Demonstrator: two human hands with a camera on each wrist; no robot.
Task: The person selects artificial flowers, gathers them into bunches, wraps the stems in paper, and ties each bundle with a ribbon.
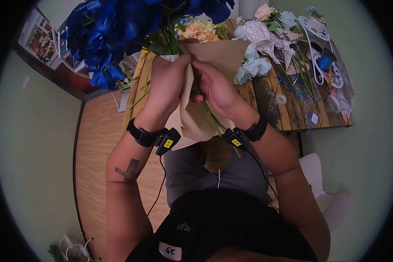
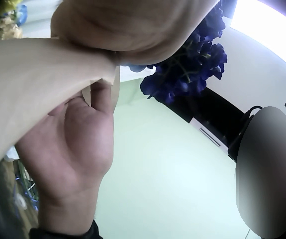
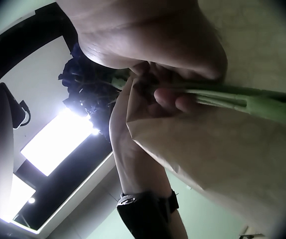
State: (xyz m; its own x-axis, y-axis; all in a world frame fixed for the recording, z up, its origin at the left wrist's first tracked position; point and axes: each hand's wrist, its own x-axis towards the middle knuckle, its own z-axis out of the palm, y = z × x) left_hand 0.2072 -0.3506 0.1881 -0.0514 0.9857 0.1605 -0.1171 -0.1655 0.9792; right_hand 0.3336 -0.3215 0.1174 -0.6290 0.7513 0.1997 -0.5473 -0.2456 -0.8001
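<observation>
Blue flowers (image 1: 113, 35) stand above both hands in the head view, their green stems (image 3: 232, 99) running down along brown wrapping paper (image 1: 218, 54). My left hand (image 1: 168, 81) grips the paper and the bunch near its neck, thumb at the paper's edge. Close beside it, my right hand (image 1: 218, 89) pinches the paper's fold, with fingers curled around the stems. In the left wrist view the paper (image 2: 43, 84) crosses in front of the right hand (image 2: 73, 144). Part of the left fingers is hidden behind the paper.
On the wooden table (image 1: 266, 98) lie pale blue flowers (image 1: 253, 65), wrapped small bouquets, a tape roll (image 1: 281, 99), a blue ribbon spool (image 1: 325, 60) and a white ornate metal frame (image 1: 312, 39). A white chair (image 1: 312, 174) stands at the right.
</observation>
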